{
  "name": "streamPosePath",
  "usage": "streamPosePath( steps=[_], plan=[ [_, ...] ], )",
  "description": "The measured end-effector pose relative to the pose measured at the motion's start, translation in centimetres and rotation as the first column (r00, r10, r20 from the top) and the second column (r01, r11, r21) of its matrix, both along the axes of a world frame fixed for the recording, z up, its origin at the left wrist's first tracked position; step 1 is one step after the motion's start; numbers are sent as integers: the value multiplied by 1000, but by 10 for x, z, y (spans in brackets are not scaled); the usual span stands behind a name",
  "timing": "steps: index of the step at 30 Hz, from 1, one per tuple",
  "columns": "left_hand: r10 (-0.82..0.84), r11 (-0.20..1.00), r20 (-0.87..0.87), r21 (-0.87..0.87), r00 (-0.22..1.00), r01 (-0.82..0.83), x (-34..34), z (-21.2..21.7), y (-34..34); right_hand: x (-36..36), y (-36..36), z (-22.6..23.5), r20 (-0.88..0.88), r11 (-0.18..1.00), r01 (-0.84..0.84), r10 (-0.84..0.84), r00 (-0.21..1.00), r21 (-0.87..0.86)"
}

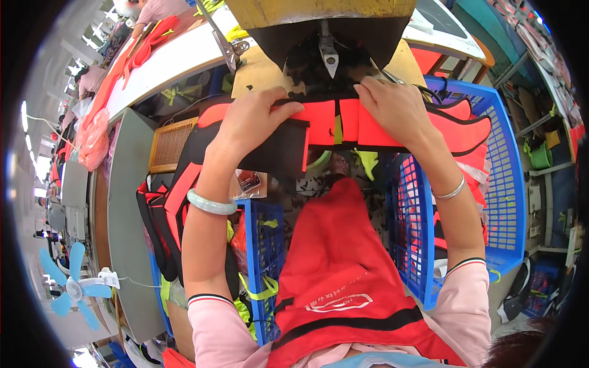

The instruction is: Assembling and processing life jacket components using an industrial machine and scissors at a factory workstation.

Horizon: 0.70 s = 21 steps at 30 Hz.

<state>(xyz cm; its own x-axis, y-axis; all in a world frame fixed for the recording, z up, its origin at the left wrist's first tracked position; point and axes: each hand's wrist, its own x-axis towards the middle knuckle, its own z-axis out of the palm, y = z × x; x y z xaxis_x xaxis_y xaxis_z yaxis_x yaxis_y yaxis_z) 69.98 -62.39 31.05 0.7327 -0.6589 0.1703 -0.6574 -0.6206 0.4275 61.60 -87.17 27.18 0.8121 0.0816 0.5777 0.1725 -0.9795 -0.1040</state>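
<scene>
- Fabric strip (319, 122), coral-red with black edging: spans the near side of the desk (261, 70), stretched between both hands.
- Left hand (250, 122): grasps the strip's upper edge, thumb laid over the coral face.
- Right hand (396, 110): grasps the same edge, thumb and fingers closed on the coral section.
- Black panel (270, 150): hangs below the left hand, against the strip.
- Yellow-green tab (338, 130): upright on the strip, between the hands.
- Pointed metal part (329, 58): positioned beyond the strip; it appears clear of the fabric, though the dark surroundings obscure the gap.
- Right blue basket (503, 162): contains coral and black pieces.
- Left blue basket (265, 214): stands beside the red apron (337, 239).
</scene>
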Motion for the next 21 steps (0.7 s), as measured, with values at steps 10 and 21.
streamPosePath(
  steps=[10,21],
  plan=[
    [-2,999,0,-45,1000,2,29,4,-6,32,-10,8,48,1000,-17,16,999,17],
    [102,994,13,-39,995,-101,40,8,3,15,-25,26,4,997,82,-81,997,-12]
  ],
)
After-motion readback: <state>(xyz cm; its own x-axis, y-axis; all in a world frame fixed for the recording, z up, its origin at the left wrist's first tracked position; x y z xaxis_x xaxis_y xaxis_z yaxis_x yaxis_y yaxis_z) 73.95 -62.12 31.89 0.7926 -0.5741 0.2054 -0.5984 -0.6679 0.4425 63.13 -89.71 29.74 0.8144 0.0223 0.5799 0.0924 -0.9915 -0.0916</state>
